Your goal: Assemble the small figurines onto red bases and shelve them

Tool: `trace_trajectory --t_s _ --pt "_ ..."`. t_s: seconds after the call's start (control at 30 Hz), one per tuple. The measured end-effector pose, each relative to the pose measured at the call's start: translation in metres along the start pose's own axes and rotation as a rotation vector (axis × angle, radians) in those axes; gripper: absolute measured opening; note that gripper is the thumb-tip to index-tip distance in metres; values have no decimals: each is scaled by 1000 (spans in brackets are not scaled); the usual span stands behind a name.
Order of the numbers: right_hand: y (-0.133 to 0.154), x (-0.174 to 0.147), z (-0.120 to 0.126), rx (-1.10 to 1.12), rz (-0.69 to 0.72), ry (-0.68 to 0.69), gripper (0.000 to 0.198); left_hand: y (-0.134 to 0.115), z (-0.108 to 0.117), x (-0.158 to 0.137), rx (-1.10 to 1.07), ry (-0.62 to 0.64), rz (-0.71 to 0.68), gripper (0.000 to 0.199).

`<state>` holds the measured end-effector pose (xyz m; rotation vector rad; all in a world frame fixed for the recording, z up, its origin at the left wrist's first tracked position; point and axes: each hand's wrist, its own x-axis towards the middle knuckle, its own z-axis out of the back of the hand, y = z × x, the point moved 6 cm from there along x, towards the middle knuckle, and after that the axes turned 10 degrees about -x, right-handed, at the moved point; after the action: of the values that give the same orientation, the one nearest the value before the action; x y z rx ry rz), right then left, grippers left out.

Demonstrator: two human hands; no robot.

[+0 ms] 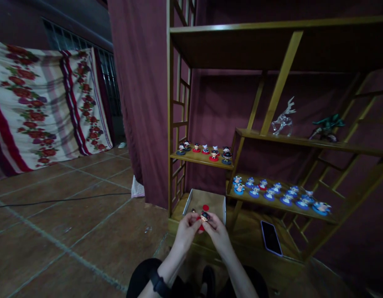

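Between my two hands is a small figurine (204,216) with dark hair and a pale face. A red round base (200,224) shows just below it, pinched by my left hand (189,227). My right hand (215,227) has its fingers closed on the figurine's side. Whether the figurine is joined to the base I cannot tell. Behind my hands stands an open shallow cardboard box (221,200) on the low shelf. Inside it lie a red disc (205,207) and another small dark-haired piece (193,210), partly hidden by my left hand.
Above the box, a shelf (197,158) carries several small figurines on red and dark bases. To the right, a lower shelf (281,205) bears rows of blue and white figurines. A phone (271,237) lies on the bottom board. A clear deer ornament (283,118) and a green ornament (327,127) stand higher.
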<state>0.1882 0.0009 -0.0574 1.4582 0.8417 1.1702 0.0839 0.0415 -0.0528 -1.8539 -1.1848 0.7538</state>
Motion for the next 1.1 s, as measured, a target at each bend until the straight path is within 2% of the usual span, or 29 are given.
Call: trace_trajectory --t_s 0.13,0.3,0.47,0.63,0.83,0.97,1.1 --pt "11 13 3 0 28 -25 40 -20 -9 5 64 54 -59 41" --pt "35 32 -2 -133 86 -5 39 -49 -12 17 165 94 -180 34" --pt "62 52 -7 -191 157 -9 38 -78 -17 28 349 148 -296 35" --pt "90 75 -10 -223 201 -7 39 -113 -28 33 646 196 -456 46" --pt "117 98 -14 -290 242 29 40 -154 -50 25 1234 254 -683 36" --pt "118 107 -19 -286 260 32 38 -160 -59 18 1529 224 -808 36" --pt "109 108 -25 -270 253 46 37 -153 -58 18 1680 246 -884 37"
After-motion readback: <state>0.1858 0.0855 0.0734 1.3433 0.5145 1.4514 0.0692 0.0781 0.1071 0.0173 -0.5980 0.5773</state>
